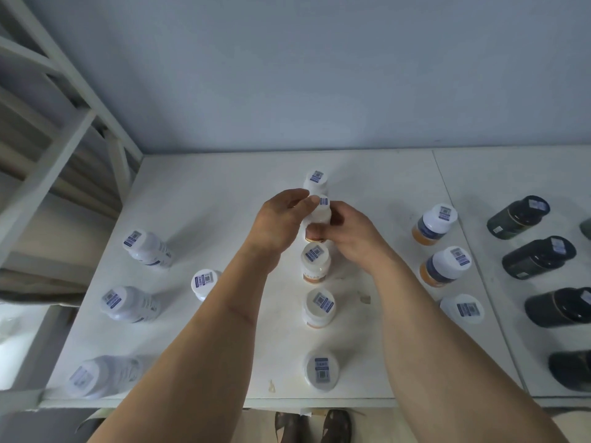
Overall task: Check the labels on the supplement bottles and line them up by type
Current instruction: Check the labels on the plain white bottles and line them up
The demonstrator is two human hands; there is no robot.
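White-capped and orange at its base, the held supplement bottle (318,215) sat in the middle column above the white worktop (243,193), with the left hand (281,223) closed on its cap and upper side and the right hand (347,233) wrapping its fingers (319,232) round the lower body. In the same column one capped bottle (316,180) stood just behind it and three more (315,262) ran toward the near edge. White bottles (147,247) lined the left side, orange-and-blue ones (435,223) stood to the right, and dark jars (518,217) filled the far right.
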